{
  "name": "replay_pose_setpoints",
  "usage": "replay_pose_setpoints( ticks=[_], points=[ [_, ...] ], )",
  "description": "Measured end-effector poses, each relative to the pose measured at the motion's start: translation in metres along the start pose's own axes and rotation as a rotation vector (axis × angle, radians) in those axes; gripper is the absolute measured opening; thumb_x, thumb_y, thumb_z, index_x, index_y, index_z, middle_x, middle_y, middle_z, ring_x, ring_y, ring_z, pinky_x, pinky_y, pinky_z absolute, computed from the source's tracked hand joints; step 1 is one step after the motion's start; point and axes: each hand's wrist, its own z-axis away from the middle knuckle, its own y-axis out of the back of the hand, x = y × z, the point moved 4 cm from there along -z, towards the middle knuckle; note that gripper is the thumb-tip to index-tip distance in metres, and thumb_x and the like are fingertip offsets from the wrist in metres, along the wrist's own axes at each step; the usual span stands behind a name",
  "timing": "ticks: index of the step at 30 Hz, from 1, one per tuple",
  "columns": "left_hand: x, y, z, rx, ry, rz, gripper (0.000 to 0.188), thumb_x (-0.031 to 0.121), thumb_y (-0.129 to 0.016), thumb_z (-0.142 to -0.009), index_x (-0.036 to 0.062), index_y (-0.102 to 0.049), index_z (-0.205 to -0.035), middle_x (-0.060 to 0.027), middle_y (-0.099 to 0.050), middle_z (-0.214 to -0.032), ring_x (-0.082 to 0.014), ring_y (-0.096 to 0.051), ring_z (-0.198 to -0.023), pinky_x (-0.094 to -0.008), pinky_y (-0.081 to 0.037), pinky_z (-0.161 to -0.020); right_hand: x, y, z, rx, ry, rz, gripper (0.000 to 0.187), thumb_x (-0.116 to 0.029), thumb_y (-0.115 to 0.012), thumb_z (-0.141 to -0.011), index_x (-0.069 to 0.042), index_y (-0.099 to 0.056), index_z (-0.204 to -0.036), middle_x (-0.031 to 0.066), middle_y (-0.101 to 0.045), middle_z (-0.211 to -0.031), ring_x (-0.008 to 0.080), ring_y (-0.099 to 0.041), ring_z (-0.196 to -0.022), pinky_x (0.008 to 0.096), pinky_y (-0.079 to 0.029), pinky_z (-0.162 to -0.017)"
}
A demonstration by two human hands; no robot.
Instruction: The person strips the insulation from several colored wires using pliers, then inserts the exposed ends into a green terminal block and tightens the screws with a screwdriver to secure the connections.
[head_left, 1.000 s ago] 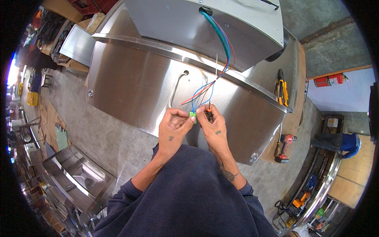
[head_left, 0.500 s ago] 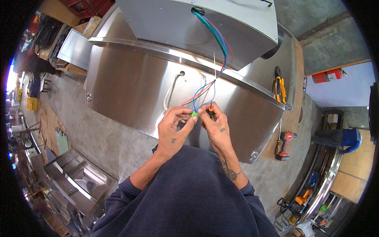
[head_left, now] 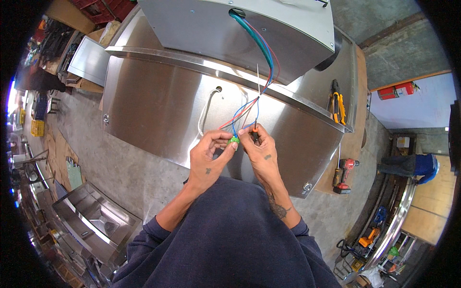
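This room is a sheet-metal and electrical assembly workshop. Indicators before me: a bare concrete floor (head_left: 139,163); a large stainless-steel panel (head_left: 149,101); a metal enclosure (head_left: 192,31) with exposed coloured wires (head_left: 270,65); pliers (head_left: 340,105) and a cordless drill (head_left: 344,177). To my left: a stainless-steel basin-like unit (head_left: 81,213). To my right: a red fire extinguisher (head_left: 397,91) and another worker (head_left: 423,168).

"Where's the glare?"
"On the panel (head_left: 144,101), whitest around its hole (head_left: 218,89)."
"Light source?"
"A blown-out glow (head_left: 12,96) far left of the panel."
"Sharpness?"
"Wires (head_left: 271,67) over the panel look fairly sharp; clutter (head_left: 36,177) far left of it bends and blurs."
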Motion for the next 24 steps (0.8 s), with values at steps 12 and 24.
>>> replay_pose_setpoints(
  ticks=[12,24],
  points=[
    [0.000,-0.003,-0.006,0.014,0.104,0.049,0.028,-0.004,-0.076,-0.104,-0.0059,-0.066,-0.130,-0.0123,-0.071,-0.125,-0.0162,-0.072,-0.112,-0.0300,-0.059,-0.098,0.003,-0.002,0.002,0.026,-0.024,-0.027,0.018,-0.025,-0.071,-0.113,-0.007,-0.068,-0.116,-0.0047,-0.059,-0.092,0.0032,-0.048,-0.079,0.0234,-0.039,-0.068],
    [0.000,0.000,-0.010,-0.205,0.105,0.011,0.045,-0.006,-0.081,-0.097,-0.0038,-0.068,-0.141,-0.0131,-0.062,-0.139,-0.0194,-0.072,-0.120,-0.0326,-0.061,-0.105,-0.037,0.015,0.051,0.133,0.339,0.654,0.026,-0.017,-0.062,-0.115,0.002,-0.065,-0.132,0.0190,-0.070,-0.108,0.0288,-0.072,-0.093,0.0422,-0.056,-0.080]
  ],
)
